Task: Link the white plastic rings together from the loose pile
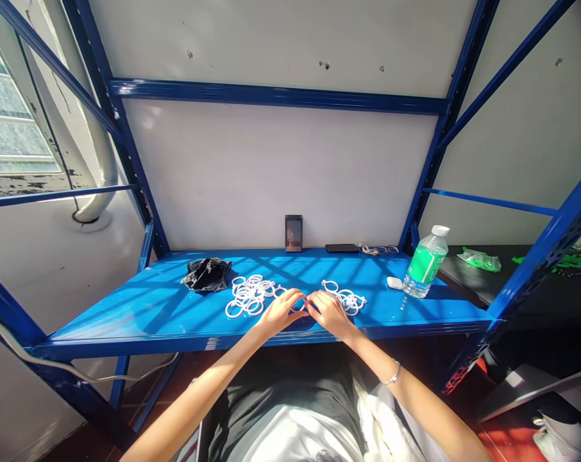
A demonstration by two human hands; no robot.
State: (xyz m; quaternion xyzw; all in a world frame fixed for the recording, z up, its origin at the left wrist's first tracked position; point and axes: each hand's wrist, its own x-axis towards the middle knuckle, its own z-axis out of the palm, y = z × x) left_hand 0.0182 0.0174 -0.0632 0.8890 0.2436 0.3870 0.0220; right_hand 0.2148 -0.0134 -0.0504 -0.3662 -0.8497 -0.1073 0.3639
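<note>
Both my hands meet at the front middle of a blue metal shelf (141, 314). My left hand (285, 310) and my right hand (329, 312) have their fingers curled together around a white plastic ring (301, 304) held between them. A loose pile of white rings (249, 296) lies just left of my left hand. A smaller cluster of white rings (345, 297) lies just beyond my right hand. A bracelet sits on my right wrist.
A crumpled black plastic bag (206, 274) lies at the left. A phone (293, 233) leans upright on the back wall, with a flat dark phone (342, 248) and a cable beside it. A green-labelled water bottle (426, 262) and a small white object (394, 282) stand at the right.
</note>
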